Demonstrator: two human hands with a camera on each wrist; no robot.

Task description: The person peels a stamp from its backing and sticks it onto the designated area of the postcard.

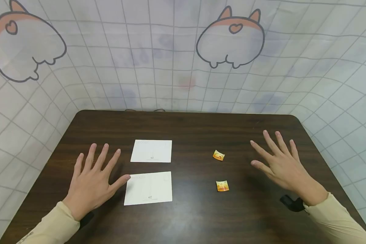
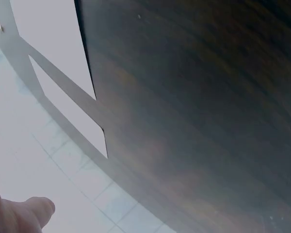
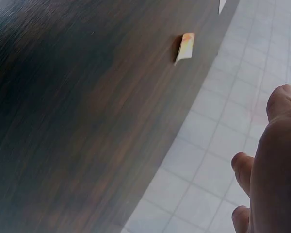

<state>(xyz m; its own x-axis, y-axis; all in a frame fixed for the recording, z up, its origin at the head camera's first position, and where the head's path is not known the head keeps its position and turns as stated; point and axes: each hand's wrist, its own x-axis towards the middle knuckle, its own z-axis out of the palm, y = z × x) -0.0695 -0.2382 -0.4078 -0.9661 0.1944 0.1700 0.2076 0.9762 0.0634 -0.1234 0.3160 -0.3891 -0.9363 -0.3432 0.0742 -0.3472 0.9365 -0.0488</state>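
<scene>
White cloth with a grey grid and cartoon animal drawings (image 1: 230, 40) hangs behind and beside a dark wood-grain table (image 1: 192, 220) with rounded far corners. On the table's left half lie two white cards, the far card (image 1: 152, 151) and the near card (image 1: 149, 188), flat and apart, a strip of wood showing between them; each bears faint lines and a small dark mark near its lower edge. To their right are two small yellow-orange packets, the far packet (image 1: 218, 155) tilted a little and the near packet (image 1: 222, 186) almost square to the table edge, well apart from each other. The left hand (image 1: 93, 184) is to the left of the cards, palm down, fingers straight and spread apart; its thumb tip overlaps the near card's upper left corner in the head view, and whether it touches cannot be told. The right hand (image 1: 283, 166) is to the right of the packets, fingers likewise spread, holding nothing. Both wrists emerge from pale yellow sleeves (image 1: 335, 217).
</scene>
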